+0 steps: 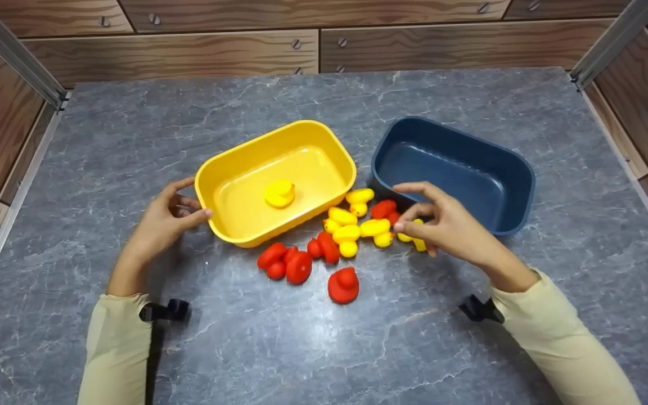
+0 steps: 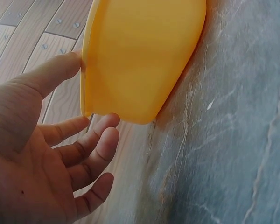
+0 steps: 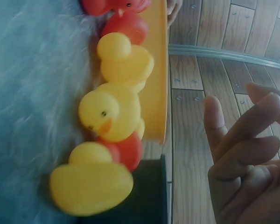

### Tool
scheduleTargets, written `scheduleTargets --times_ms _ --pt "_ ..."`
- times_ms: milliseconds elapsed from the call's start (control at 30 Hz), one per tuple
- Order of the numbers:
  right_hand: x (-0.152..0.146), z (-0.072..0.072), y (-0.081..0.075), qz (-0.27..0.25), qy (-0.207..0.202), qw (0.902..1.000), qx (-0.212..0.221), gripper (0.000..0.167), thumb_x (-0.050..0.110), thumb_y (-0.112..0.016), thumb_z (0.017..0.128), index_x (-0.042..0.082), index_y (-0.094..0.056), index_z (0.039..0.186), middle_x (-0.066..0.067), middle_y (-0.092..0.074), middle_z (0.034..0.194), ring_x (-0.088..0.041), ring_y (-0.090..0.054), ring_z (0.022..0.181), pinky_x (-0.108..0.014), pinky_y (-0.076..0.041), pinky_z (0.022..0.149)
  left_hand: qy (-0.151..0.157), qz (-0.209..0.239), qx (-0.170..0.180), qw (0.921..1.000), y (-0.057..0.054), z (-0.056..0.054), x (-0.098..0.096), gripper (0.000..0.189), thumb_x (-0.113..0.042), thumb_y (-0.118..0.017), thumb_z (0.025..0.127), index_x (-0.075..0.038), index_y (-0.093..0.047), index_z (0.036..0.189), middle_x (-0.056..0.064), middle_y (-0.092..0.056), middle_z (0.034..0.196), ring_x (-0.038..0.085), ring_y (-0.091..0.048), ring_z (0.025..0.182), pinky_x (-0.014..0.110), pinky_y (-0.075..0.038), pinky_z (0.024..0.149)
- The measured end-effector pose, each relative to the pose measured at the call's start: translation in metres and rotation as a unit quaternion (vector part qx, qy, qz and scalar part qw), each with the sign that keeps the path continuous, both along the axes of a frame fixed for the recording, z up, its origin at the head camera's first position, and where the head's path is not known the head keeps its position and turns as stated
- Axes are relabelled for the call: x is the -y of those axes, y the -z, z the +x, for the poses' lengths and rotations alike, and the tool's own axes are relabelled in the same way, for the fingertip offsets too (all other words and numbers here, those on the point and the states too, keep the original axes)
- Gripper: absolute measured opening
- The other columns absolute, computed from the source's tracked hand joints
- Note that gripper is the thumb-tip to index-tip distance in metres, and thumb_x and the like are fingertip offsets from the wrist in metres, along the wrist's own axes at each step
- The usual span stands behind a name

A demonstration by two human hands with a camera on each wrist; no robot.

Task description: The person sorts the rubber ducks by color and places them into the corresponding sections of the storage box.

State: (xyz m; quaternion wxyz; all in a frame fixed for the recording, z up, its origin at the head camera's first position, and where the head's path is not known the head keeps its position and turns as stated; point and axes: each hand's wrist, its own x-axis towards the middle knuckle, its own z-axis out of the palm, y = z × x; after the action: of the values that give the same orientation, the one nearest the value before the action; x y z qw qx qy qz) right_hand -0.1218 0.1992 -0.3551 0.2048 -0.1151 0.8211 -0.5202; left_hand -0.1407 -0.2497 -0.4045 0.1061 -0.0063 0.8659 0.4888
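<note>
My left hand (image 1: 158, 228) is at the left end of a yellow tub (image 1: 228, 237), its fingers loosely spread. In the left wrist view the thumb (image 2: 67, 65) and fingertips touch the tub's rim. One yellow rubber duck (image 1: 279, 194) sits inside that tub. Over the right side of a cluster of ducks hangs my right hand (image 1: 450, 228), fingers slightly bent and nothing held between them. Below it lies a yellow duck (image 1: 418, 243), partly hidden by the fingers. Several more yellow ducks (image 3: 114, 109) and red ducks (image 1: 298, 267) lie on the table before the tubs.
A dark blue tub (image 1: 518, 208) stands to the right of the yellow one, partly behind my right hand. A lone red duck (image 1: 343, 285) lies nearest to me. The grey marbled table (image 1: 313, 349) is bordered by wood-patterned panels (image 1: 189, 56) and metal posts.
</note>
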Motion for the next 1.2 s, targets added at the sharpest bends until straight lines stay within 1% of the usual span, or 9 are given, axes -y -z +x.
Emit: scheduleTargets --times_ms 67,200,333,433,600,733,867,1033,1200 --pt "-0.005 0.002 0.003 0.005 -0.001 1.0 -0.002 0.06 0.022 -0.069 0.09 0.012 -0.039 0.141 -0.02 -0.066 0.097 -0.016 -0.046 0.044 -0.032 -0.047 0.045 0.001 0.002 0.002 1.0 0.0 0.0 0.0 0.077 -0.033 -0.071 0.088 -0.011 -0.031 0.15 0.017 -0.059 0.114 0.012 -0.056 0.081 0.019 -0.05 0.069" --pt "-0.014 0.005 0.01 0.013 0.002 0.9999 -0.001 0.061 0.021 -0.068 0.091 0.01 -0.037 0.143 -0.02 -0.065 0.096 -0.015 -0.045 0.044 -0.032 -0.045 0.044 0.001 0.006 0.001 1.0 0.0 0.0 -0.001 0.076 -0.031 -0.071 0.088 -0.01 -0.031 0.149 0.016 -0.059 0.113 0.011 -0.055 0.08 0.02 -0.051 0.069" --pt "-0.022 0.009 0.018 0.021 0.002 0.9998 -0.002 0.063 0.02 -0.068 0.09 0.008 -0.036 0.143 -0.016 -0.064 0.092 -0.016 -0.046 0.043 -0.034 -0.047 0.044 0.002 0.008 -0.002 1.0 0.001 -0.001 -0.002 0.076 -0.031 -0.071 0.088 -0.01 -0.031 0.149 0.017 -0.06 0.113 0.01 -0.056 0.08 0.019 -0.05 0.069" --pt "-0.027 0.012 0.023 0.023 0.0 0.9997 -0.002 0.064 0.019 -0.07 0.089 0.008 -0.036 0.142 -0.014 -0.064 0.09 -0.018 -0.047 0.042 -0.035 -0.047 0.044 0.002 0.006 -0.005 1.0 0.002 -0.001 -0.003 0.076 -0.031 -0.071 0.088 -0.01 -0.031 0.15 0.017 -0.06 0.113 0.01 -0.056 0.08 0.018 -0.05 0.069" --pt "-0.033 0.015 0.03 0.036 -0.002 0.9993 0.002 0.064 0.02 -0.069 0.089 0.008 -0.036 0.142 -0.018 -0.064 0.088 -0.022 -0.047 0.041 -0.034 -0.047 0.043 0.001 0.002 -0.004 1.0 0.001 0.0 -0.001 0.076 -0.032 -0.071 0.088 -0.01 -0.031 0.15 0.018 -0.06 0.113 0.01 -0.056 0.079 0.019 -0.05 0.069" --pt "-0.038 0.016 0.034 0.052 -0.007 0.9986 0.01 0.063 0.02 -0.068 0.09 0.007 -0.035 0.142 -0.019 -0.064 0.087 -0.018 -0.046 0.04 -0.034 -0.047 0.043 0.003 0.002 0.001 1.0 0.0 0.0 0.001 0.077 -0.033 -0.07 0.088 -0.011 -0.03 0.15 0.016 -0.059 0.113 0.01 -0.056 0.079 0.021 -0.052 0.07" --pt "-0.039 0.016 0.037 0.063 -0.015 0.9977 0.018 0.062 0.016 -0.067 0.091 0.008 -0.034 0.143 -0.02 -0.064 0.085 -0.014 -0.046 0.041 -0.034 -0.047 0.042 0.002 0.001 0.005 1.0 0.0 0.0 0.001 0.077 -0.033 -0.07 0.088 -0.011 -0.029 0.15 0.015 -0.059 0.113 0.009 -0.056 0.079 0.021 -0.051 0.071" --pt "-0.037 0.015 0.039 0.119 -0.02 0.9927 0.012 0.066 0.016 -0.066 0.09 0.011 -0.032 0.146 -0.015 -0.067 0.082 -0.014 -0.048 0.042 -0.032 -0.046 0.042 0.001 0.001 0.005 1.0 0.0 0.0 0.001 0.077 -0.033 -0.07 0.088 -0.011 -0.03 0.15 0.016 -0.059 0.113 0.009 -0.056 0.078 0.019 -0.05 0.069" --pt "-0.034 0.014 0.038 0.193 -0.027 0.9807 -0.003 0.068 0.019 -0.065 0.091 0.014 -0.03 0.148 -0.007 -0.07 0.08 -0.016 -0.052 0.044 -0.03 -0.046 0.043 0.002 0.002 0.001 1.0 0.0 0.0 0.001 0.076 -0.032 -0.07 0.088 -0.011 -0.031 0.15 0.017 -0.06 0.113 0.01 -0.056 0.078 0.019 -0.05 0.068"
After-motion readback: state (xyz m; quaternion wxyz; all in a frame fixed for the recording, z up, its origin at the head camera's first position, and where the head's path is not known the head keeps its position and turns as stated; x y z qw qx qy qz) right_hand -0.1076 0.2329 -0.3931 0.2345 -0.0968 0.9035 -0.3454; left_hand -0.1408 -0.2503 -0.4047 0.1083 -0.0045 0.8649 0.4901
